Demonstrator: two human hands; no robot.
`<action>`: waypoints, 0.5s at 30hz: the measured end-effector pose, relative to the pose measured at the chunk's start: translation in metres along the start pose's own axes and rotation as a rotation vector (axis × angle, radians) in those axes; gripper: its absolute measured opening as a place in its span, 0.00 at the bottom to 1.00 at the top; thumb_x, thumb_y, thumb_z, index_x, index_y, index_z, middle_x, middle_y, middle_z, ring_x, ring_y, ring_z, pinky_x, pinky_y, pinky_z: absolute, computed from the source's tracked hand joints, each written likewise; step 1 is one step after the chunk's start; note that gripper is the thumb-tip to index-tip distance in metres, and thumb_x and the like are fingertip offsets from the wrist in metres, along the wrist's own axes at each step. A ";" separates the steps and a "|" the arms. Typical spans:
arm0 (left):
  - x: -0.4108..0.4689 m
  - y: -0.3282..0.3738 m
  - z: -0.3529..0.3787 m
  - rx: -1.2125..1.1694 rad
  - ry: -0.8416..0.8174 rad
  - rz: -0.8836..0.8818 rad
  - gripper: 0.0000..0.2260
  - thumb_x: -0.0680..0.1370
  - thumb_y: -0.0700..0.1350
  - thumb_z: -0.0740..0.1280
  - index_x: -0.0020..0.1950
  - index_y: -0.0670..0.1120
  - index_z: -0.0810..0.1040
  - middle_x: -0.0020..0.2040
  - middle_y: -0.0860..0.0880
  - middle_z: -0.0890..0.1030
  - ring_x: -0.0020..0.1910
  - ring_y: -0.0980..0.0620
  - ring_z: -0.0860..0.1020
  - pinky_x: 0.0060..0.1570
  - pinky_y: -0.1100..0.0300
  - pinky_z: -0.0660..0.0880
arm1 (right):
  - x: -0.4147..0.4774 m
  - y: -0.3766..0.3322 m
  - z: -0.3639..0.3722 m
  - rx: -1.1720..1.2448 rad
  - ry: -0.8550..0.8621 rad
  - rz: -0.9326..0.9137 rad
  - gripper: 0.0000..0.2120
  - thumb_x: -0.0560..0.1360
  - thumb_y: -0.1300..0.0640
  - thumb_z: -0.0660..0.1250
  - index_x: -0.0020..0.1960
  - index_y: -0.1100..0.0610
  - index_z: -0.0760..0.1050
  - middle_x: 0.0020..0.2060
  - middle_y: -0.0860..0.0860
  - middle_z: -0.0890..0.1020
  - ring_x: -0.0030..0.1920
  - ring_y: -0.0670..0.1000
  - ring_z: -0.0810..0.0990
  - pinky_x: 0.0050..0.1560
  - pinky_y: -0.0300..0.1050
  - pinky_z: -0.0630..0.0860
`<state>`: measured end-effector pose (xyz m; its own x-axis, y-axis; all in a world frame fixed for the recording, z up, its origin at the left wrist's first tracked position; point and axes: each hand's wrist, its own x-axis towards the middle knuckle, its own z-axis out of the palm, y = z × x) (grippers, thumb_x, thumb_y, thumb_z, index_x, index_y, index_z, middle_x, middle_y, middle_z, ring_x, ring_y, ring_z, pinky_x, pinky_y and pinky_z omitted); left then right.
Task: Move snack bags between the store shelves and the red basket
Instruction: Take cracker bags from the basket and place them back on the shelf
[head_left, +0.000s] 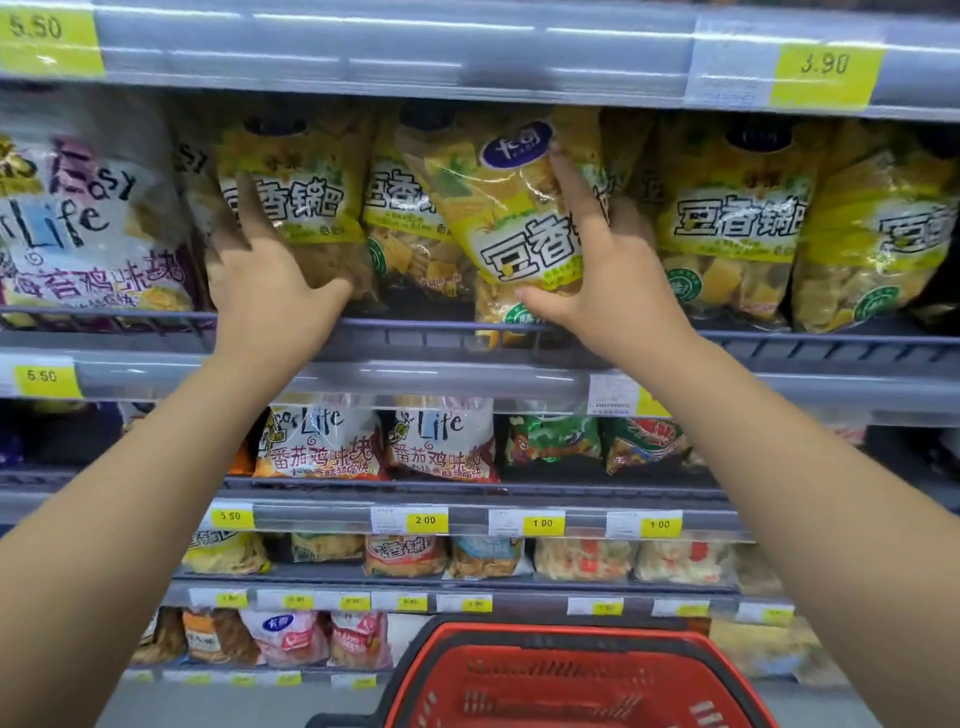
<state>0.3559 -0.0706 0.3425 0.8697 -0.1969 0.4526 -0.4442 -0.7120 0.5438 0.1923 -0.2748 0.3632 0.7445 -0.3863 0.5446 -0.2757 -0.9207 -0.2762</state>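
While the right hand (613, 280) grips a tilted yellow bag (509, 218) at the shelf (467, 374) edge and the left hand (265, 275) presses straight fingers on a neighbouring bag (306, 192), the basket (519, 631) below shows no bags in its visible part, so most of the moving seems left.

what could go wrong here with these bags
The tilted yellow bag hangs out over the shelf rail, gripped by the right hand at one side only; it might slip and miss the red basket.
The neighbouring bags could topple out; the left hand steadies only the left yellow bag.
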 end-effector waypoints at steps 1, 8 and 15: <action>-0.004 0.000 0.001 -0.013 0.017 -0.006 0.48 0.72 0.57 0.71 0.78 0.42 0.44 0.72 0.31 0.59 0.68 0.32 0.61 0.70 0.43 0.60 | -0.001 0.002 0.001 0.002 -0.017 0.019 0.50 0.69 0.38 0.71 0.76 0.38 0.38 0.65 0.63 0.67 0.62 0.66 0.71 0.56 0.57 0.75; -0.083 0.005 0.009 -0.147 0.140 0.221 0.38 0.78 0.60 0.64 0.79 0.45 0.49 0.77 0.38 0.50 0.77 0.40 0.49 0.74 0.43 0.51 | -0.051 0.010 0.008 -0.069 0.154 0.087 0.53 0.65 0.28 0.62 0.78 0.51 0.40 0.63 0.66 0.67 0.60 0.63 0.67 0.61 0.55 0.68; -0.229 -0.042 0.066 -0.104 0.041 0.339 0.28 0.78 0.54 0.64 0.73 0.41 0.61 0.75 0.35 0.58 0.75 0.36 0.56 0.73 0.43 0.53 | -0.206 0.037 0.062 0.100 0.207 0.057 0.34 0.74 0.45 0.68 0.73 0.56 0.58 0.66 0.65 0.67 0.66 0.60 0.62 0.67 0.57 0.62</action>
<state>0.1894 -0.0404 0.1697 0.6609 -0.3813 0.6464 -0.7272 -0.5379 0.4263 0.0668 -0.2259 0.1915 0.5860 -0.4504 0.6736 -0.2448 -0.8908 -0.3827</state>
